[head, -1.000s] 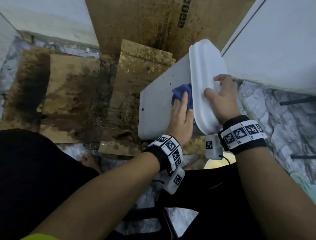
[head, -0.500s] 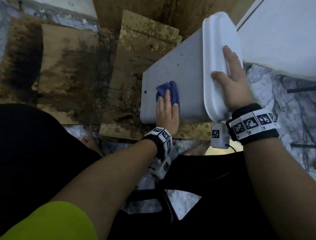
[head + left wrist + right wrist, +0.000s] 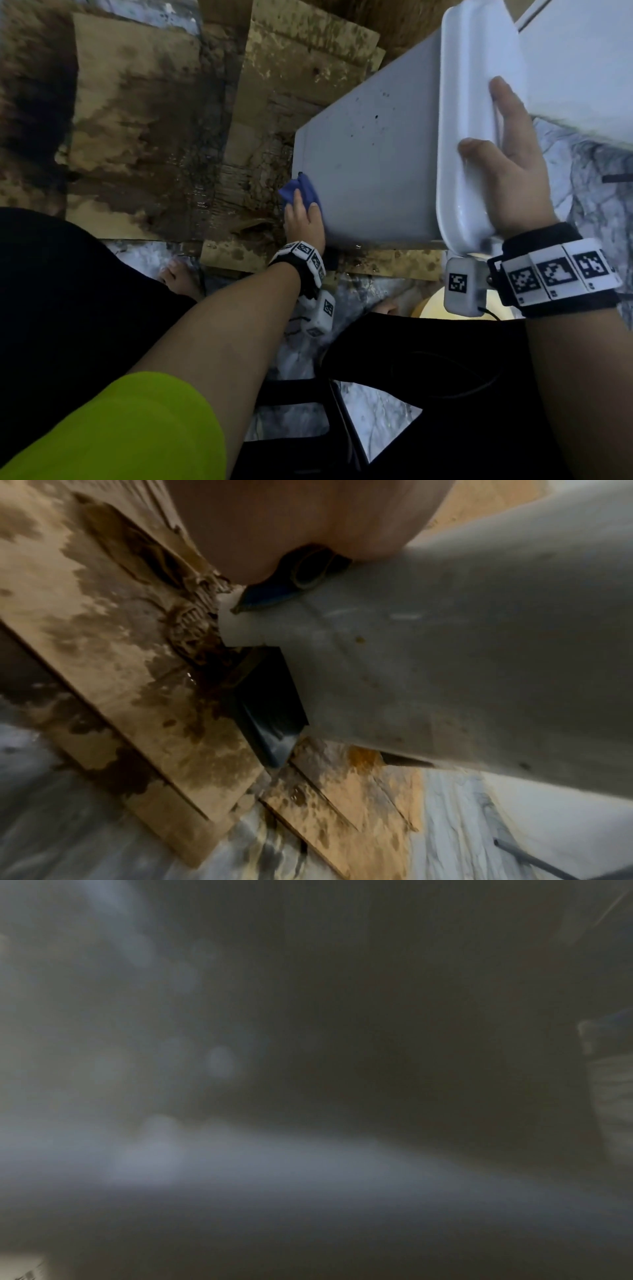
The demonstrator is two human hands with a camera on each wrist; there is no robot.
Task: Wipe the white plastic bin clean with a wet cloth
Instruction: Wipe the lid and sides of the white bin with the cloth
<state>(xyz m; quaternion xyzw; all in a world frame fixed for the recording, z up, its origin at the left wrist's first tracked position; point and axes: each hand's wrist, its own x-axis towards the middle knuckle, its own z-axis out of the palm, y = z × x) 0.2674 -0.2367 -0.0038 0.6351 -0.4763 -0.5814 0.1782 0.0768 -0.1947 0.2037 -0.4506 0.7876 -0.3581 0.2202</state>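
The white plastic bin [image 3: 373,164] lies on its side on wet cardboard, its lid end [image 3: 469,102] toward the right. My left hand [image 3: 303,219] presses a blue cloth [image 3: 301,192] flat against the bin's near bottom-left corner; the cloth [image 3: 274,593] shows under my palm in the left wrist view, on the bin's grey wall [image 3: 462,656]. My right hand [image 3: 507,164] rests on the lid, its fingers straight along the top and its thumb on the lid's face. The right wrist view is dark and blurred.
Soaked, stained cardboard sheets [image 3: 137,120] cover the floor left of and behind the bin. A white panel [image 3: 582,68] stands at the upper right. Marbled floor [image 3: 589,205] lies at the right. My bare foot [image 3: 181,277] and dark clothing are in front.
My left hand has slid the cloth from near the lid down across the bin's side to its bottom-left corner. The right hand has stayed on the lid, its fingers straighter.
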